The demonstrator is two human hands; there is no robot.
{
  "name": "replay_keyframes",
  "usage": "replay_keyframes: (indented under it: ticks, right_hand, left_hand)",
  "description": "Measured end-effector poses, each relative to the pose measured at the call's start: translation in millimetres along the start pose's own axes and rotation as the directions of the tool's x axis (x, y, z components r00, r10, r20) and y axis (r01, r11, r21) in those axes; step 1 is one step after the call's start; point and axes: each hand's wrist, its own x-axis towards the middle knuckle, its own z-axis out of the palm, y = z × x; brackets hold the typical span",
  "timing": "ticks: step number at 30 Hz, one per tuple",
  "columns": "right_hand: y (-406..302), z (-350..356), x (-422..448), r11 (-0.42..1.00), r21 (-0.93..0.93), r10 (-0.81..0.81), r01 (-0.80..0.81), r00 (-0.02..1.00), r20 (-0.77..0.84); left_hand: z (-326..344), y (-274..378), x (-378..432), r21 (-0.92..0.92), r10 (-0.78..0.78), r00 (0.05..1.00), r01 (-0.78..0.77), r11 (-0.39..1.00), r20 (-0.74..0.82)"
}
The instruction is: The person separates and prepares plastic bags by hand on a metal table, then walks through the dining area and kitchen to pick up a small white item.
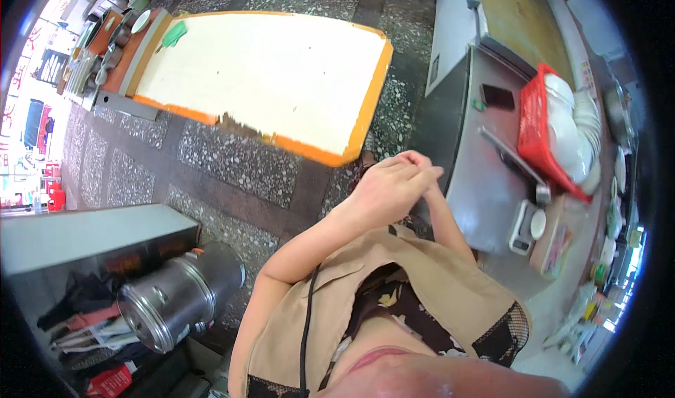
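Observation:
My left hand (pixel 387 184) lies over my right hand (pixel 420 160), and the two are together in front of my body. The left hand's fingers are bent across the right hand. The palms and whatever may be between them are hidden. To the right of the hands runs a stainless steel counter (pixel 480 187). Ahead and to the left stands a white-topped table (pixel 263 81) with a worn orange edge. A green cloth (pixel 174 34) rests near its far left end.
The counter carries a red plastic basket (pixel 535 118) of white bowls, a dark phone (pixel 498 97), a metal-handled utensil (pixel 514 158) and a small scale (pixel 523 228). A large steel canister (pixel 179 295) is at lower left beside a shelf (pixel 95 234). Pots (pixel 112 56) stand beyond the table.

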Motion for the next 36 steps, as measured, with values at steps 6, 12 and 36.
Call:
replay_keyframes:
  ticks: [6, 12, 36]
  right_hand:
    - [14.4, -70.9, 347.6, 0.822, -0.537, -0.401, 0.188, 0.861, -0.312]
    - [31.6, -67.0, 555.8, 0.536, -0.826, -0.345, -0.173, 0.848, -0.402]
    - [45.0, -83.9, 567.8, 0.641, -0.74, -0.037, -0.203, 0.955, -0.294]
  left_hand:
    - [65.7, -281.9, 81.3, 0.053, -0.437, 0.886, 0.435, 0.899, 0.155]
    - [135.8, -556.9, 143.1, 0.397, -0.703, 0.703, 0.618, 0.679, 0.107]
    - [190.9, -686.0, 208.0, 0.303, -0.677, 0.711, 0.614, 0.729, 0.188]
